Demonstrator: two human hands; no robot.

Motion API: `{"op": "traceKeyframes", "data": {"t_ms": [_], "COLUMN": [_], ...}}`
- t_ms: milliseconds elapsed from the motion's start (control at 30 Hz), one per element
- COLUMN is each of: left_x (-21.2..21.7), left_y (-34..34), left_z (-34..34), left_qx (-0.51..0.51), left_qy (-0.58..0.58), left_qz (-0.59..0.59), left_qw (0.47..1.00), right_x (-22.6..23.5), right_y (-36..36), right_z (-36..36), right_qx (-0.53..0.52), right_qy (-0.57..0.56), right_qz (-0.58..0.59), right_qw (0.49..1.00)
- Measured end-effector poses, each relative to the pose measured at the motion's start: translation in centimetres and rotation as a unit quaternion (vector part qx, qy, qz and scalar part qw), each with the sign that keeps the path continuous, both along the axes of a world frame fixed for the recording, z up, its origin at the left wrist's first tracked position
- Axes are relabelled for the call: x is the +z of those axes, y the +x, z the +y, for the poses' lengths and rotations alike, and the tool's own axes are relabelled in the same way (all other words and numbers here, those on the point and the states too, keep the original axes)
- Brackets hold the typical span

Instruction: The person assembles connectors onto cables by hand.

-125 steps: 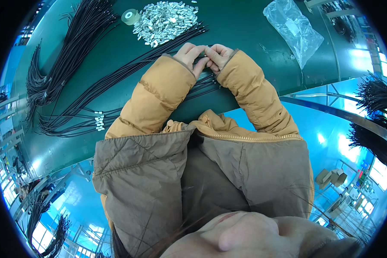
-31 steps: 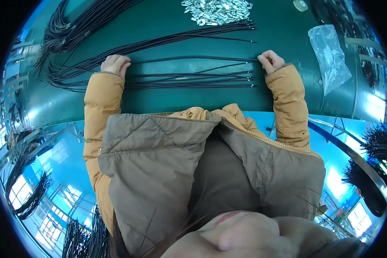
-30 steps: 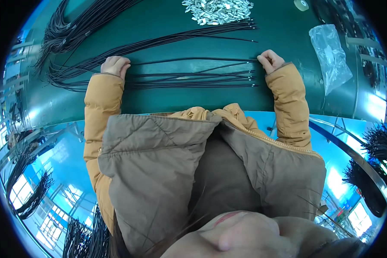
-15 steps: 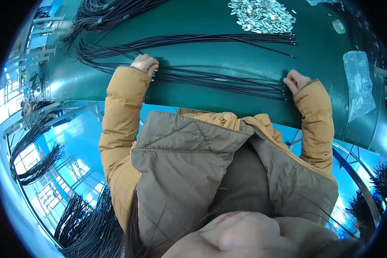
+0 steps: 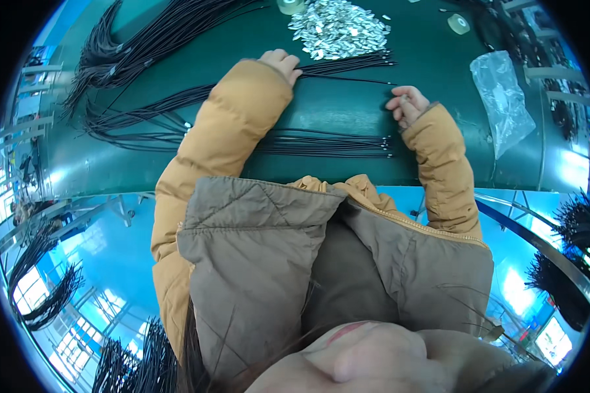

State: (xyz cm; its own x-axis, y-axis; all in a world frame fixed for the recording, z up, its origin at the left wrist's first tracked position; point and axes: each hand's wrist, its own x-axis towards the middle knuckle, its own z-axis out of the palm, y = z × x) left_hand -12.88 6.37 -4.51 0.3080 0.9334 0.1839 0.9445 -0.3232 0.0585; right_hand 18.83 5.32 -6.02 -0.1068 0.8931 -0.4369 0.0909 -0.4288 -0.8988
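Two bundles of thin black cables lie across the green table: the far bundle [image 5: 347, 65] and the near bundle [image 5: 328, 144], both with small pale tips at their right ends. My left hand [image 5: 282, 63] is over the far bundle, fingers curled down at the cables; its fingertips are partly hidden, so what they pinch is unclear. One single cable [image 5: 354, 80] runs right from beside those fingertips. Near that cable's tip is my right hand [image 5: 408, 105], its fingers loosely bent and apart, holding nothing visible. My left sleeve covers part of both bundles.
A heap of small silvery metal pieces [image 5: 337, 29] lies beyond the far bundle. A thicker black cable bunch [image 5: 157, 39] is at the far left. On the right are a clear plastic bag [image 5: 501, 98] and a tape roll [image 5: 459, 24]. More cables [image 5: 137, 360] hang at lower left.
Both hands have left the near bundle. My left hand has moved away and right, onto the far bundle; my right hand has moved toward the single cable's tip. The view has shifted too.
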Motion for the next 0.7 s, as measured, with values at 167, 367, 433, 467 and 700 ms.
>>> {"op": "traceKeyframes", "data": {"t_ms": [167,367,433,467,700], "left_x": [-0.3,-2.3,-2.9,-3.1,-2.3], "left_y": [6.7,8.4,8.3,8.3,8.4], "left_z": [4.1,5.7,5.0,4.9,5.5], "left_qx": [0.001,-0.032,-0.035,-0.035,-0.019], "left_qy": [-0.067,-0.096,-0.023,0.014,-0.097], "left_qz": [-0.028,-0.037,-0.076,-0.097,-0.015], "left_qw": [0.997,0.994,0.996,0.995,0.995], "right_x": [-0.3,-1.4,-1.6,-1.7,-1.7], "right_y": [-0.6,0.3,0.7,0.9,1.5], "right_z": [0.5,1.4,1.6,1.6,1.8], "right_qx": [-0.064,-0.074,-0.08,-0.081,-0.072], "right_qy": [-0.032,-0.011,-0.002,0.003,0.002], "right_qz": [0.002,0.068,0.073,0.076,0.062], "right_qw": [0.997,0.995,0.994,0.994,0.995]}}
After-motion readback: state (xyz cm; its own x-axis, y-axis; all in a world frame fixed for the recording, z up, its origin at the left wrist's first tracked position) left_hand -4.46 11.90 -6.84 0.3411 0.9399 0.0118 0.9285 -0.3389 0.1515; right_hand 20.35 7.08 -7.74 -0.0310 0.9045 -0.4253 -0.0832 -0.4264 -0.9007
